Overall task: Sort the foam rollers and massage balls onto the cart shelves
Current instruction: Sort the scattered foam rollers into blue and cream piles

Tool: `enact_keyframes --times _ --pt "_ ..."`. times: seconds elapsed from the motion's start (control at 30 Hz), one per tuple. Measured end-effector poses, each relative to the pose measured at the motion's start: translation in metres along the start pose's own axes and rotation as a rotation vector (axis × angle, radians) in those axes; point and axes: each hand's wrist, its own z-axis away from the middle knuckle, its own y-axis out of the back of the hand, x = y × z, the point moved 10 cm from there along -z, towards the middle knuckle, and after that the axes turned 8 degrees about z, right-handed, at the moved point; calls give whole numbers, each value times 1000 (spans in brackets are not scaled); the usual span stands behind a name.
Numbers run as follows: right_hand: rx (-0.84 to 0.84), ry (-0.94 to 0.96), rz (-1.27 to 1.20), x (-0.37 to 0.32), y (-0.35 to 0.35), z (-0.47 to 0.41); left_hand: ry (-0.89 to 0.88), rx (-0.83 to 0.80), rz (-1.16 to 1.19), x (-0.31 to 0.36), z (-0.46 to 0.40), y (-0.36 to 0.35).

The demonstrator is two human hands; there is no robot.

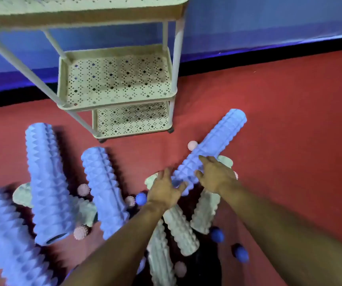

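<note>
Head view. My left hand [164,189] and right hand [215,176] both grip one long blue foam roller [211,147], fingers curled over its ridged surface near its lower end; the roller lies diagonally, its far end pointing up and right above the red floor [289,120]. A pink spiky ball [192,145] sits just beside the roller's left flank. Ahead stands the cream cart [116,79], its perforated middle shelf and lower shelf [133,118] holding nothing. To the left, three more blue rollers [46,178] lie on the floor, with pink balls [83,189] between them. Beneath my forearms lie pale green rollers [180,230], partly hidden. Blue balls [217,235] rest near them, to the right; another blue ball [141,198] touches my left wrist's edge.
</note>
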Motion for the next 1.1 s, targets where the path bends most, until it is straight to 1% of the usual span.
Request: enact_keyframes --times 0.03,0.2,0.3,0.33,0.37,0.4,0.43,0.47,0.5,0.53,0.57,0.6,0.63,0.7,0.73,0.83,0.87,0.93,1.0,1.03,1.07,1.1 --pt "-20 -30 -60 10 -5 -3 4 -1 15 0 -10 -10" --pt "-97 -144 -460 55 -53 -10 108 -64 -108 -2 -41 -46" --pt "-101 -152 -549 64 -53 -12 118 -75 -109 -2 -48 -53" --pt "-116 -145 -575 64 -53 -13 126 -99 -113 -5 -51 -55" --pt "-111 -136 -609 65 -52 -13 130 -160 -93 -2 -50 -58" --pt "-119 -131 -645 64 -50 -11 148 -291 -10 2 -46 -68" --pt "-127 -110 -684 62 -52 -15 69 -416 20 15 -42 -81" --pt "-146 -108 -751 61 -52 -15 28 -457 177 28 -39 -84" --pt "-162 -125 -847 63 -50 -14 13 -401 223 44 -32 -70" --pt "-183 -175 -971 65 -45 -11 86 -308 302 42 -30 -61" --pt "-193 -212 -1070 70 -41 -9 144 -221 512 44 -23 -53" --pt "-217 -248 -1159 74 -38 -4 153 -223 639 53 -17 -55" --pt "-241 -247 -1234 76 -35 1 140 -254 693 67 -6 -57" --pt "-266 -213 -1343 81 -31 6 113 -313 696 86 2 -74" --pt "-222 -216 -1393 88 -28 9 83 -333 674 99 5 -82" --pt "66 -238 -1362 129 -12 11 -25 -401 590 137 11 -106" --pt "105 -253 -1388 142 -13 9 -50 -441 588 145 11 -116" --pt "114 -305 -1377 169 -14 3 -84 -508 579 151 7 -137" --pt "-62 -264 -1386 176 -24 -3 -63 -511 561 143 -3 -151" --pt "-118 -235 -1357 179 -29 -4 -27 -466 559 132 -10 -154" --pt "-75 -290 -1321 193 -30 -4 24 -410 513 116 -19 -158" --pt "38 -378 -1226 216 -32 -7 78 -344 481 102 -26 -161"
